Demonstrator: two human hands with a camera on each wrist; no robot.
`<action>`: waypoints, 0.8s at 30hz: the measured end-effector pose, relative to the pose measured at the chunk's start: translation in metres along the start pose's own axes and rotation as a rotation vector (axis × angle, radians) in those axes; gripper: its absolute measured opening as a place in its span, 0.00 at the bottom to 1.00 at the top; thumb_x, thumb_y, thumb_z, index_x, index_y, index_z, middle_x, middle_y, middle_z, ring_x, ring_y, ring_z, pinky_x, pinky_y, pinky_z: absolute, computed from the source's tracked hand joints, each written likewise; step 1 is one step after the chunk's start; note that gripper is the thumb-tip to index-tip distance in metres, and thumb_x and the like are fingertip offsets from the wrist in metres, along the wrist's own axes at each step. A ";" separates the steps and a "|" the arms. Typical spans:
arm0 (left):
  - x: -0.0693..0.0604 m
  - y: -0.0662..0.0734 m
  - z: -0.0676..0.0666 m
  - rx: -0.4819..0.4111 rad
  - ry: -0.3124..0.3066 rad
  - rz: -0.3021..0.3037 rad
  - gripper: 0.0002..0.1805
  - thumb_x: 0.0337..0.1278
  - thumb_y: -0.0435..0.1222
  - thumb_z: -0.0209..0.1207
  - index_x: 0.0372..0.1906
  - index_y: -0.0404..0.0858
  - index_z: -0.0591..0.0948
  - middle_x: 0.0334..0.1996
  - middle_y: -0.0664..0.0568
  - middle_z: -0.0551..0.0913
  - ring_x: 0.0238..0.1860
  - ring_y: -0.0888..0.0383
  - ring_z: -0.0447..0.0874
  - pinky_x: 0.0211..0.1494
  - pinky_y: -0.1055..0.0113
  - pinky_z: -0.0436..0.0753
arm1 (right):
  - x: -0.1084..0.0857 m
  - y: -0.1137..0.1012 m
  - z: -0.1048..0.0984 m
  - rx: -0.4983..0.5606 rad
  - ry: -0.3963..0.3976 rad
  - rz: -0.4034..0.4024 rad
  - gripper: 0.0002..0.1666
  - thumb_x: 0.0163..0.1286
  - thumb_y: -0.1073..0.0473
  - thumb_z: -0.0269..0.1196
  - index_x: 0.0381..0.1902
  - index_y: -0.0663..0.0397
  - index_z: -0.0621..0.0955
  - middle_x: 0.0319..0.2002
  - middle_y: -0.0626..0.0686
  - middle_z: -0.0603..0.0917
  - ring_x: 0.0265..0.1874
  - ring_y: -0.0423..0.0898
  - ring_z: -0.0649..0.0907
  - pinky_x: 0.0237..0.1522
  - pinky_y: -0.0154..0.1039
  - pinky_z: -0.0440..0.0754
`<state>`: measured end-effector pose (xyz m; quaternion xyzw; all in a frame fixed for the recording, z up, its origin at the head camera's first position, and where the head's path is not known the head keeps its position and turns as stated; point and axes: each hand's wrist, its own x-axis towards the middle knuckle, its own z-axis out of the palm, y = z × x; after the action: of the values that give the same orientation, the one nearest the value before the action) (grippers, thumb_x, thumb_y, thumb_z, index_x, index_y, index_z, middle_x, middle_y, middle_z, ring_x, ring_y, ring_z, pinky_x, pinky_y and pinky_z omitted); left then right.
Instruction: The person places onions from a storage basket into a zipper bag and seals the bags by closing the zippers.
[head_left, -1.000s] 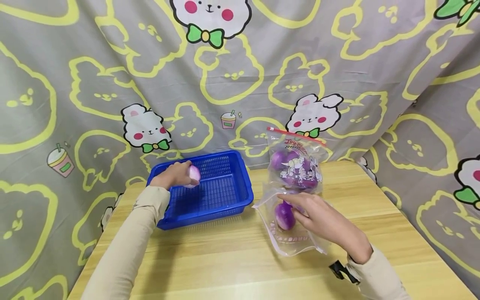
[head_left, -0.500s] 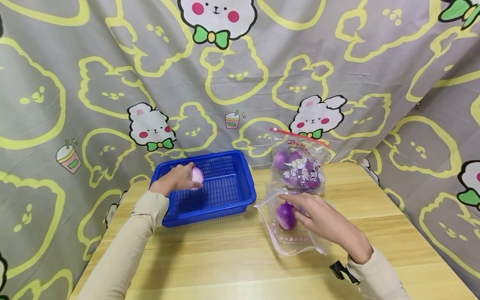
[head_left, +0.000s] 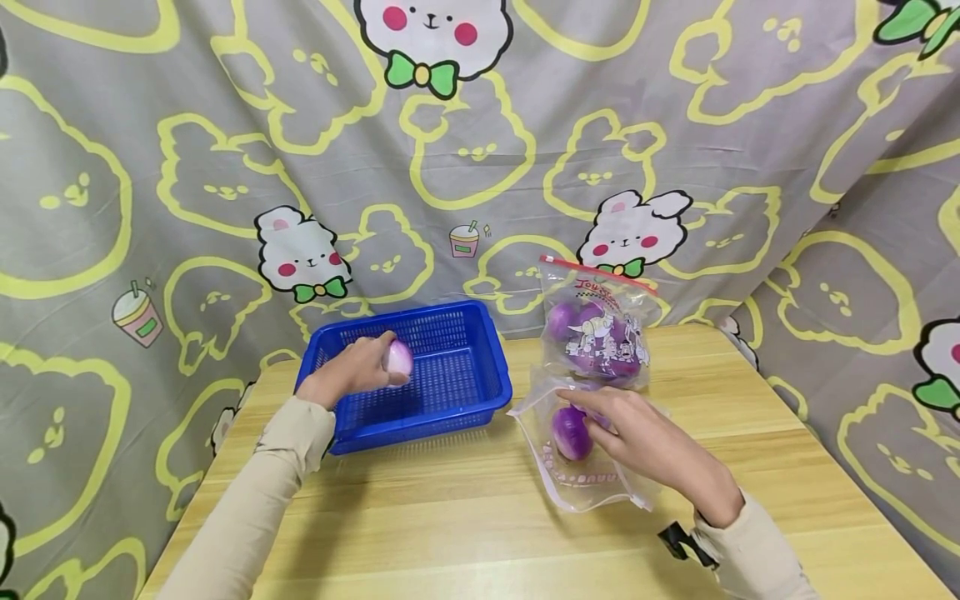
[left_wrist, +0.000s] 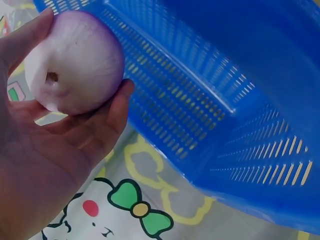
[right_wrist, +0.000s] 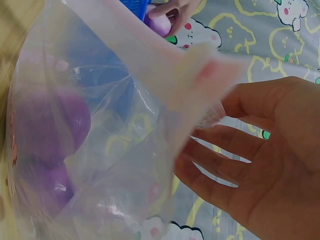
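My left hand [head_left: 351, 368] grips a purple-and-white onion [head_left: 400, 359] above the blue plastic basket [head_left: 420, 429]. In the left wrist view the thumb and curled fingers surround the onion [left_wrist: 82, 60], with a dark spot on its pale side. My right hand [head_left: 637, 433] pinches the edge of a clear zip bag [head_left: 536, 433] on the table. A purple onion [head_left: 572, 433] shows at that bag. The right wrist view has the bag [right_wrist: 115, 180] close up beside my right hand [right_wrist: 270, 155], with purple onions [right_wrist: 50, 125] behind the film; part of the fingers is hidden.
Behind the front bag stands another printed zip bag [head_left: 597, 279] with a red closure and several purple onions inside. A wooden table [head_left: 450, 517] carries everything. Grey patterned cloth [head_left: 480, 183] hangs at the back and sides. A black clip-like piece [head_left: 686, 546] shows at the right wrist.
The left hand has moved slightly right over the basket with the onion. The right hand and the bags hold their places; the view has shifted a little.
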<state>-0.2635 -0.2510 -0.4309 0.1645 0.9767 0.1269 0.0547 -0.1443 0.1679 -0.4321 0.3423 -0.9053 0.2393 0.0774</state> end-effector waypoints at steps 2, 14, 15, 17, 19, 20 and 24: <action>-0.001 0.002 0.000 0.003 0.007 0.006 0.51 0.56 0.54 0.68 0.73 0.28 0.60 0.61 0.32 0.75 0.57 0.40 0.77 0.59 0.46 0.78 | 0.000 0.000 0.000 -0.001 -0.005 0.002 0.29 0.67 0.71 0.62 0.66 0.53 0.77 0.56 0.53 0.83 0.43 0.41 0.80 0.45 0.44 0.81; -0.012 0.018 0.002 -0.015 0.054 0.043 0.49 0.55 0.56 0.67 0.73 0.33 0.62 0.55 0.36 0.79 0.50 0.45 0.81 0.52 0.49 0.82 | 0.000 0.002 0.000 -0.004 -0.009 0.009 0.29 0.67 0.70 0.61 0.66 0.52 0.77 0.55 0.53 0.83 0.41 0.40 0.79 0.43 0.42 0.80; -0.012 0.019 0.002 -0.019 0.061 0.048 0.48 0.55 0.57 0.67 0.72 0.33 0.62 0.54 0.37 0.79 0.49 0.45 0.81 0.51 0.50 0.83 | 0.000 0.002 0.000 -0.004 -0.008 0.008 0.29 0.67 0.70 0.61 0.66 0.52 0.77 0.56 0.53 0.83 0.41 0.40 0.79 0.43 0.42 0.80; -0.014 0.020 0.004 -0.026 0.079 0.053 0.48 0.55 0.56 0.67 0.72 0.33 0.63 0.52 0.38 0.79 0.47 0.45 0.81 0.49 0.50 0.83 | -0.001 0.002 0.000 -0.004 -0.005 0.004 0.29 0.66 0.70 0.61 0.66 0.53 0.77 0.56 0.53 0.83 0.41 0.40 0.79 0.44 0.42 0.81; -0.016 0.022 0.007 -0.034 0.101 0.054 0.47 0.55 0.56 0.67 0.71 0.34 0.63 0.52 0.38 0.79 0.47 0.45 0.81 0.47 0.51 0.84 | -0.001 0.002 0.000 -0.002 0.000 0.001 0.29 0.66 0.70 0.61 0.66 0.53 0.77 0.56 0.53 0.83 0.41 0.40 0.79 0.44 0.42 0.81; -0.016 0.023 0.008 -0.039 0.115 0.058 0.47 0.55 0.56 0.67 0.71 0.35 0.63 0.52 0.38 0.79 0.46 0.45 0.81 0.46 0.51 0.84 | 0.000 0.002 0.000 -0.001 0.003 0.000 0.29 0.66 0.70 0.62 0.66 0.53 0.77 0.56 0.53 0.83 0.41 0.40 0.79 0.44 0.43 0.81; -0.020 0.027 0.013 -0.070 0.175 0.076 0.47 0.55 0.55 0.68 0.72 0.37 0.62 0.54 0.36 0.77 0.48 0.43 0.80 0.46 0.49 0.83 | 0.000 0.002 0.001 0.003 0.012 0.000 0.29 0.66 0.70 0.62 0.66 0.53 0.77 0.56 0.53 0.83 0.41 0.40 0.80 0.44 0.42 0.81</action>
<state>-0.2344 -0.2303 -0.4347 0.1878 0.9657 0.1767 -0.0298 -0.1457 0.1691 -0.4335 0.3408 -0.9045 0.2429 0.0823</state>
